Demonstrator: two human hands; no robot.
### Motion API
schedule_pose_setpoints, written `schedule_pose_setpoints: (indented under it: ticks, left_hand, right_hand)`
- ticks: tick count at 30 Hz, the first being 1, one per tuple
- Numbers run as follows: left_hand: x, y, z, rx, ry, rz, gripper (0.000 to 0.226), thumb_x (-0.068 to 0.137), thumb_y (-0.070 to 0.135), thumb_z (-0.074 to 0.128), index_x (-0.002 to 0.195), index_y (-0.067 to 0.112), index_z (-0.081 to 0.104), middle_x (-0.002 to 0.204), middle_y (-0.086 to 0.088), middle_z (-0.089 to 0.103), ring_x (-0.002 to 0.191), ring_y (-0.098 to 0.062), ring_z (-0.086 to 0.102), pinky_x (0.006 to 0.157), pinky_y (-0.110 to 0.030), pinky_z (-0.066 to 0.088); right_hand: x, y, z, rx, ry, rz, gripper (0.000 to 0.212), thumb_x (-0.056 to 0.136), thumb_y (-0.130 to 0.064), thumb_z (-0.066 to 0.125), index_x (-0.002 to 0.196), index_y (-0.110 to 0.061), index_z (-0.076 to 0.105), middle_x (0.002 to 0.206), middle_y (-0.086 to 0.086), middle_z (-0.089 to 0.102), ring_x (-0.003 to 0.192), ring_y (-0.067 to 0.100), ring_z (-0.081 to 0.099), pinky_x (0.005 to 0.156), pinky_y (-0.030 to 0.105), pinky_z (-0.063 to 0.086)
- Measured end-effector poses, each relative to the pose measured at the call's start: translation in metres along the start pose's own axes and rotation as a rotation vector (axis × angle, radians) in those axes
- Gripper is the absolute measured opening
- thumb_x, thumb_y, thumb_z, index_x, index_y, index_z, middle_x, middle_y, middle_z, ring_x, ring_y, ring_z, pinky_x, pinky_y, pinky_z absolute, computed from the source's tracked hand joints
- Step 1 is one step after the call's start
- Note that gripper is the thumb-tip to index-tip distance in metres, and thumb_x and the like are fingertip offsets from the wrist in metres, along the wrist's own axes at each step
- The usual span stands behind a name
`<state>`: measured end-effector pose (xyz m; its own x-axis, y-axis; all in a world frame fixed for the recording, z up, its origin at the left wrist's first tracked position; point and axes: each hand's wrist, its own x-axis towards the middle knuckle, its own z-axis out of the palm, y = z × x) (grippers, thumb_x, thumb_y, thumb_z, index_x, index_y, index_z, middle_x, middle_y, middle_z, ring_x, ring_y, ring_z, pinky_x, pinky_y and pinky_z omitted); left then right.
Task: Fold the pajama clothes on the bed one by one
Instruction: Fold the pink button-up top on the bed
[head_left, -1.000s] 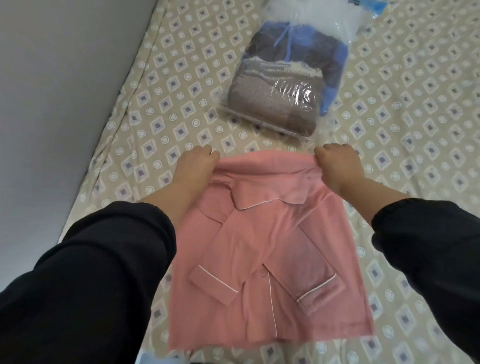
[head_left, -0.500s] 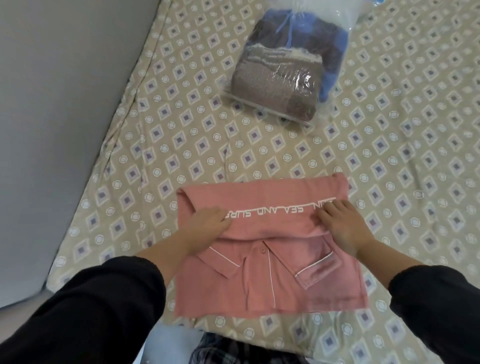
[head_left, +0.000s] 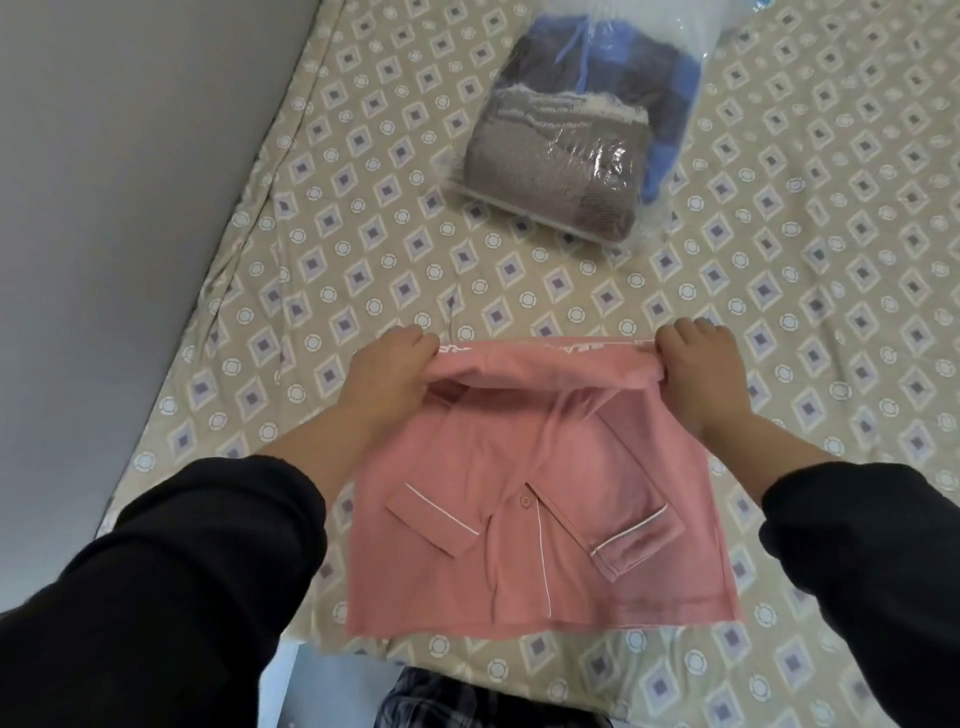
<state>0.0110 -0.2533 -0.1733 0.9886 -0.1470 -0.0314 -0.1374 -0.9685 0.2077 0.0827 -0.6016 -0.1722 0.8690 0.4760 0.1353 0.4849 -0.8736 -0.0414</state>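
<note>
The pink pajama top (head_left: 545, 519) lies front-up near the close edge of the bed (head_left: 363, 234), which is beige with a diamond-and-ring pattern. Its two sleeves are folded inward so the white-piped cuffs angle toward the buttoned placket in the middle. The far edge, with white lettering along it, is raised off the bed and rolled over, pinched at one corner by the left hand (head_left: 389, 379) and at the other by the right hand (head_left: 701, 369), while the near hem lies flat.
</note>
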Motion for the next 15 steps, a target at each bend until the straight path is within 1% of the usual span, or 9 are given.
schedule_pose_setpoints:
  ticks: [2,4,5,6,8,9,11,12,15]
  left_hand:
    - [-0.01,-0.005,0.002,0.047,0.037,0.205,0.021,0.067,0.006,0.069,0.082,0.007,0.055,0.073,-0.011,0.053,0.064,-0.031,0.057,0.046,-0.03,0.038]
    - [-0.029,-0.004,0.016,0.104,-0.074,0.371,0.023,0.064,0.009,0.074,0.077,0.005,0.055,0.069,-0.012,0.053,0.058,-0.029,0.056,0.044,-0.03,0.04]
    - [-0.04,-0.002,0.026,0.143,-0.159,0.407,0.029,0.058,0.008,0.079,0.076,0.007,0.056,0.069,-0.011,0.053,0.059,-0.029,0.055,0.045,-0.031,0.042]
    - [-0.05,0.001,0.037,0.171,-0.23,0.414,0.033,0.052,0.007,0.082,0.074,0.009,0.058,0.07,-0.01,0.055,0.059,-0.028,0.055,0.046,-0.032,0.043]
    - [-0.069,0.012,0.053,0.145,-0.338,0.323,0.033,0.049,0.006,0.081,0.075,0.012,0.062,0.073,-0.007,0.058,0.062,-0.026,0.056,0.05,-0.031,0.044]
    - [-0.075,0.017,0.057,0.085,-0.378,0.23,0.027,0.057,0.007,0.076,0.081,0.01,0.063,0.079,-0.008,0.059,0.07,-0.027,0.057,0.055,-0.033,0.044]
    - [-0.077,0.023,0.062,-0.086,-0.378,-0.056,0.019,0.076,0.011,0.057,0.094,0.008,0.063,0.093,-0.007,0.057,0.086,-0.027,0.055,0.069,-0.035,0.045]
    - [-0.076,0.025,0.062,-0.178,-0.308,-0.181,0.018,0.081,0.012,0.051,0.094,0.009,0.063,0.094,-0.005,0.055,0.089,-0.025,0.053,0.073,-0.036,0.045]
    - [-0.059,0.021,0.062,-0.263,-0.031,-0.394,0.015,0.083,0.007,0.054,0.094,0.009,0.065,0.097,-0.003,0.053,0.09,-0.023,0.05,0.079,-0.039,0.047]
  right_hand:
    - [-0.006,0.008,0.001,0.004,0.066,-0.025,0.006,0.078,-0.004,0.043,0.074,-0.005,0.047,0.069,0.014,0.047,0.062,0.029,0.044,0.063,0.035,0.021]
    - [-0.029,0.013,0.011,-0.03,0.028,-0.106,0.005,0.082,-0.009,0.042,0.082,-0.008,0.047,0.074,0.015,0.051,0.067,0.032,0.049,0.067,0.038,0.027]
    - [-0.042,0.013,0.017,-0.058,-0.084,-0.119,0.008,0.082,-0.008,0.048,0.09,-0.01,0.047,0.08,0.015,0.053,0.074,0.033,0.054,0.071,0.04,0.033]
    - [-0.052,0.012,0.024,-0.087,-0.284,-0.095,0.021,0.082,-0.006,0.054,0.101,-0.013,0.049,0.093,0.014,0.056,0.086,0.035,0.057,0.078,0.041,0.039]
    - [-0.072,0.005,0.035,-0.072,-0.688,0.036,0.042,0.085,-0.011,0.056,0.125,-0.018,0.047,0.126,0.007,0.049,0.117,0.031,0.049,0.095,0.039,0.039]
    - [-0.08,0.001,0.04,-0.028,-0.758,0.121,0.049,0.085,-0.014,0.056,0.132,-0.019,0.044,0.134,0.004,0.043,0.124,0.028,0.044,0.098,0.036,0.037]
    - [-0.086,-0.007,0.047,0.131,-0.708,0.322,0.049,0.081,-0.008,0.055,0.129,-0.012,0.049,0.133,0.007,0.046,0.118,0.03,0.046,0.093,0.037,0.04]
    - [-0.083,-0.011,0.047,0.193,-0.64,0.412,0.044,0.08,-0.002,0.053,0.124,-0.007,0.053,0.128,0.012,0.05,0.111,0.034,0.048,0.089,0.039,0.042]
    - [-0.064,-0.018,0.048,0.273,-0.431,0.561,0.036,0.082,0.004,0.052,0.118,0.003,0.056,0.122,0.022,0.052,0.105,0.041,0.048,0.086,0.045,0.04]
